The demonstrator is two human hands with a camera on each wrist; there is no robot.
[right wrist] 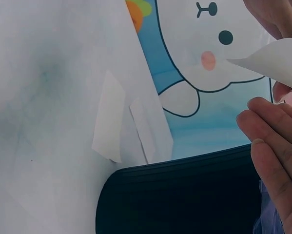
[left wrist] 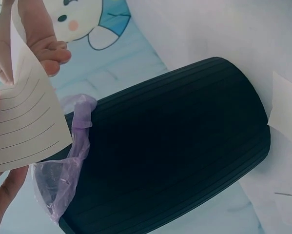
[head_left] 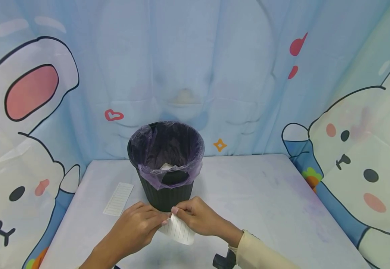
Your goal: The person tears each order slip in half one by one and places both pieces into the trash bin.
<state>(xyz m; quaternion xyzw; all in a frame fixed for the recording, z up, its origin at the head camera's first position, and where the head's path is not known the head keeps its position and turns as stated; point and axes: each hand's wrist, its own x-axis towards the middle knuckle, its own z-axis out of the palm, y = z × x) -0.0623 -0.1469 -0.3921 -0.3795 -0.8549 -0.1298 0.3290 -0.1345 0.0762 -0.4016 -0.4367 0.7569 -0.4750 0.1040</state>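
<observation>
Both hands are at a sheet of lined paper (head_left: 180, 231) in front of the black bin, low in the head view. My left hand (head_left: 141, 226) pinches its upper left edge. My right hand (head_left: 201, 218) pinches the same edge close beside it, thumb on top. The sheet bends and hangs down toward the front. In the left wrist view the lined paper (left wrist: 31, 112) curves between the fingers, overlapping the bin's rim. From the right wrist, its plain side shows as a pale curled paper (right wrist: 275, 63).
The black bin (head_left: 162, 198), lined with a purple bag (head_left: 195, 168), stands behind the hands with white paper (head_left: 166, 166) inside. Left of it another lined sheet (head_left: 118, 199) lies on the white table (head_left: 248, 194). A patterned curtain (head_left: 181, 56) hangs behind.
</observation>
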